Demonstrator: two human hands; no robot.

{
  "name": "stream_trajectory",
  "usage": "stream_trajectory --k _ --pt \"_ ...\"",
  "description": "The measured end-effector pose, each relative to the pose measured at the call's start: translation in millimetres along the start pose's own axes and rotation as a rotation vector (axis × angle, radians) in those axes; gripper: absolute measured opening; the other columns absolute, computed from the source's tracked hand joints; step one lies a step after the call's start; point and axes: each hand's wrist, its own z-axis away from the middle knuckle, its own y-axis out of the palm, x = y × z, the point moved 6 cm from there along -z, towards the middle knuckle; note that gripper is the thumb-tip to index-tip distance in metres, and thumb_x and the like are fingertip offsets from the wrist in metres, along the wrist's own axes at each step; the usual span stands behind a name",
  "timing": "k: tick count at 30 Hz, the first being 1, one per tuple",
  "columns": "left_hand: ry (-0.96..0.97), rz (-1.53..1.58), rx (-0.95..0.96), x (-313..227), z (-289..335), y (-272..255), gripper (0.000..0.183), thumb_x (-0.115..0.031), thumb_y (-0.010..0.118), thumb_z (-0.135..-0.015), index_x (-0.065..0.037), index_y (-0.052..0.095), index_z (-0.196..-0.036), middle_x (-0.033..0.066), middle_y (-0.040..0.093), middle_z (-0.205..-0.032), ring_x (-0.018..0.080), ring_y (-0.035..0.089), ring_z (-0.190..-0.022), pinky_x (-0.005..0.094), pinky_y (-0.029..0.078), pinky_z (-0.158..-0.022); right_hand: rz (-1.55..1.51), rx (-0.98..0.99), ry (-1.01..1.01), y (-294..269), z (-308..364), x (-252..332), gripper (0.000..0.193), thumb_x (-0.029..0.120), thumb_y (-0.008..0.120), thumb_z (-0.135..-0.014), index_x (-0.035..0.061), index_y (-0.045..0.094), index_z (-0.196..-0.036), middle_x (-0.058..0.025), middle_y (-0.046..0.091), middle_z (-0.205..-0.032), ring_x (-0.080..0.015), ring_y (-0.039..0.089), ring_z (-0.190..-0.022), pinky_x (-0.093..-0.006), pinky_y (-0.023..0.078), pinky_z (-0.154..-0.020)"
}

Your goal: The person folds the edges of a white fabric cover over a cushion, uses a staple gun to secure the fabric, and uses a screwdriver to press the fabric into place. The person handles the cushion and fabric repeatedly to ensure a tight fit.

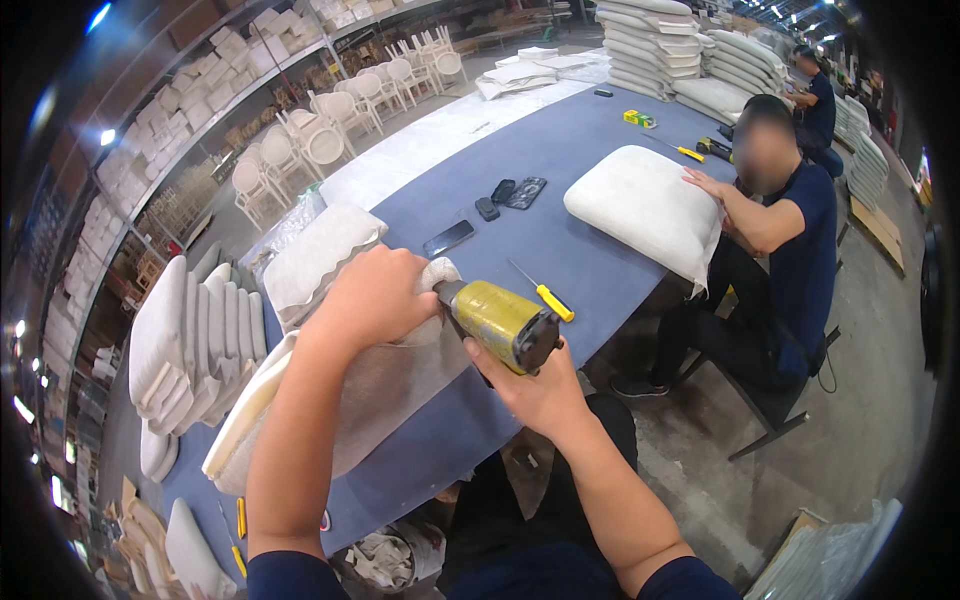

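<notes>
A yellow staple gun [495,315] with a black end cap is in my right hand [535,395], its nose toward a pale seat cushion. My left hand [380,295] is closed on the bunched fabric edge [438,272] of that seat cushion [245,420], right beside the gun's nose. The cushion lies tilted on the blue-covered table [420,475], its thin, see-through underside cloth [385,405] spread toward me. Both forearms hide part of it. Just beyond it rests another white cushion [325,250]. A yellow-handled screwdriver [553,302] lies right of the gun.
Stacked cushions [215,335] stand at the left; taller stacks [650,45] rise far right. A phone [448,237] and small black items [520,192] lie mid-table. Across the right side, a seated co-worker [800,230] handles a white cushion [640,205]. More yellow-handled tools [240,520] lie near left.
</notes>
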Motion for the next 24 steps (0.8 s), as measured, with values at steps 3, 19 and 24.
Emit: stream_trajectory --k 3,19,24 --pt "0.007 0.052 -0.035 13 9 -16 0.045 -0.04 0.081 -0.089 0.004 0.079 -0.093 0.0253 0.072 -0.078 0.04 0.071 -0.078 0.0482 0.057 -0.081 -0.049 -0.017 0.031 -6 4 -3 0.031 0.025 0.079 -0.102 0.0023 0.078 -0.122 -0.0132 0.082 -0.093 -0.0231 0.078 -0.077 -0.0362 0.059 -0.076" --pt "0.014 0.335 -0.058 81 20 -42 0.062 -0.051 0.091 -0.081 0.006 0.078 -0.099 0.0089 0.073 -0.077 0.0208 0.066 -0.071 0.0359 0.052 -0.071 0.359 -0.309 0.457 -124 -26 -112 0.033 0.011 0.069 -0.097 -0.0022 0.061 -0.125 -0.0124 0.07 -0.091 -0.0197 0.066 -0.078 -0.0365 0.054 -0.076" --pt "0.097 -0.009 -0.39 44 19 -19 0.066 -0.053 0.087 -0.079 0.008 0.075 -0.104 0.0145 0.074 -0.1 0.0278 0.066 -0.09 0.0406 0.051 -0.08 0.43 -0.268 0.449 -114 -62 -147 0.066 0.008 0.067 -0.102 -0.0001 0.046 -0.164 -0.0057 0.071 -0.099 -0.0093 0.062 -0.084 -0.0301 0.054 -0.078"
